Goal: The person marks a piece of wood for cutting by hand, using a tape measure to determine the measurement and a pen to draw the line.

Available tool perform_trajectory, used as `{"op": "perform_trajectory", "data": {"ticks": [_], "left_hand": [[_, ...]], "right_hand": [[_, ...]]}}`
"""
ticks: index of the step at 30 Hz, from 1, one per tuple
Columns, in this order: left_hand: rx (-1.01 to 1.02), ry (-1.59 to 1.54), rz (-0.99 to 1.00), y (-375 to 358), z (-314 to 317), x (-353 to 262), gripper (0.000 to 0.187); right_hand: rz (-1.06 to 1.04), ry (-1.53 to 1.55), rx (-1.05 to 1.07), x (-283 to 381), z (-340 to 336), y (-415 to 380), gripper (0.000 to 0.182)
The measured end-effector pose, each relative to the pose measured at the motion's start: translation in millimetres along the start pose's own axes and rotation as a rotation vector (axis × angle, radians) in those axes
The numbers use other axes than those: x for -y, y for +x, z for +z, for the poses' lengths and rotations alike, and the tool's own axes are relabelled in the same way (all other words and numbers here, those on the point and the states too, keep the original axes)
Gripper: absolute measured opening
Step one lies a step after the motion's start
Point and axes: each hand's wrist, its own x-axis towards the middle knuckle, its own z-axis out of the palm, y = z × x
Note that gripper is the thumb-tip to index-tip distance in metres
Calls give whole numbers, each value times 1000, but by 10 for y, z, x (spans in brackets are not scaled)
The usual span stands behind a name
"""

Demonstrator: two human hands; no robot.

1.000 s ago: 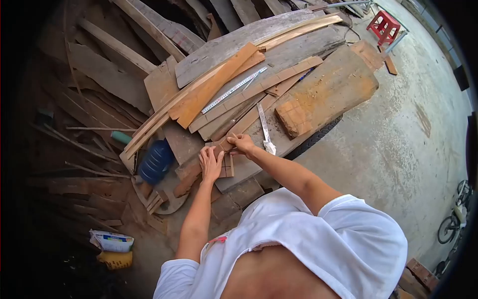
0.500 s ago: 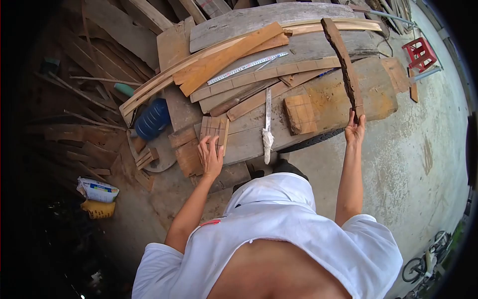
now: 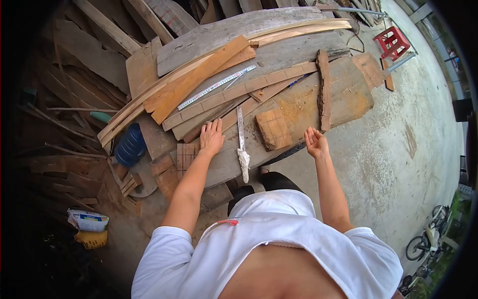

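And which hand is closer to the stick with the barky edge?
Right. The right hand is just by the near end of the bark-edged stick; the left hand is well off to its left, beyond the tool with the white-wrapped handle.

Daylight falls on a stained concrete floor [image 3: 383, 169], with a red plastic stool [image 3: 392, 44] and a parked motorbike [image 3: 432, 238] farther off.
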Motion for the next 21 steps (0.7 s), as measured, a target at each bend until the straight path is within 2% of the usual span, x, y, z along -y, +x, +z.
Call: {"op": "perform_trajectory", "data": {"ticks": [1, 4, 5, 9, 11, 12, 14, 17, 18, 20, 21], "left_hand": [[-53, 5, 20, 36, 9, 7, 67], [-32, 45, 102, 171, -121, 130, 66], [-104, 76, 122, 206, -191, 153, 68], [-17, -26, 92, 247, -572, 211, 70], [79, -96, 45, 252, -928, 123, 69], [87, -86, 44, 229, -1026, 115, 69], [-11, -204, 75, 184, -1188, 112, 66], [14, -215, 54, -48, -1461, 144, 65], [18, -210, 46, -166, -1495, 181, 65], [36, -251, -1, -458, -1555, 288, 63], [39, -247, -10, -610, -1578, 339, 63]], "right_hand": [[-3, -33, -40, 11, -126, -28, 29], [-19, -71, -119, 58, -482, -50, 28], [-23, -75, -158, 56, -598, -51, 27], [-94, -269, -136, -115, -680, -237, 26], [-125, -667, 18, -318, -552, -399, 29], [-114, -660, 20, -460, -480, -456, 29], [-78, -1025, 252, -769, -260, -544, 40], [-304, -1479, 227, -1319, -63, -686, 61], [-297, -1479, 236, -1436, -89, -674, 61], [-529, -1404, 53, -1674, -141, -650, 64], [-545, -1320, 23, -1719, -144, -668, 65]]}}
